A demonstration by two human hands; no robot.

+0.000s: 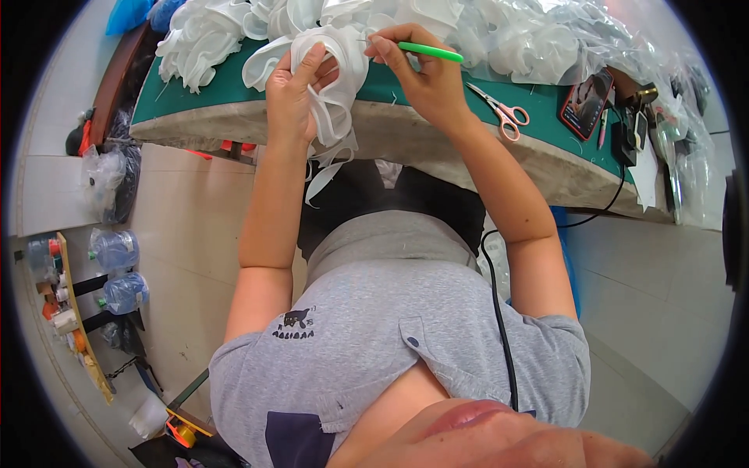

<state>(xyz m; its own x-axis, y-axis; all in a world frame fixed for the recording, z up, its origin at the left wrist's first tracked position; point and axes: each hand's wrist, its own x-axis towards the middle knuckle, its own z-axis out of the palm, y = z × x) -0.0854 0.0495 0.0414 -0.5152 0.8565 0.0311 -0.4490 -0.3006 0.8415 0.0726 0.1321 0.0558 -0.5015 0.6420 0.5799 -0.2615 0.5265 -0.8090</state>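
White fabric piece (337,78), soft and looped with trailing straps, sits at the near edge of the green-topped counter (226,90), bunched in the left hand (295,93). That hand's grip is clenched around the cloth, thumb up and forearm rising straight from the lower edge. The right hand (425,78) reaches in from the right, wrist bent, its grip pinching a slim green tool (431,52) whose tip meets the fabric. Far behind lie heaps of the same white pieces (211,35) and clear plastic bags (546,39). To the right rest pink-handled scissors (503,113) and a phone (585,103). Water bottles (117,269) lie on the floor at left.
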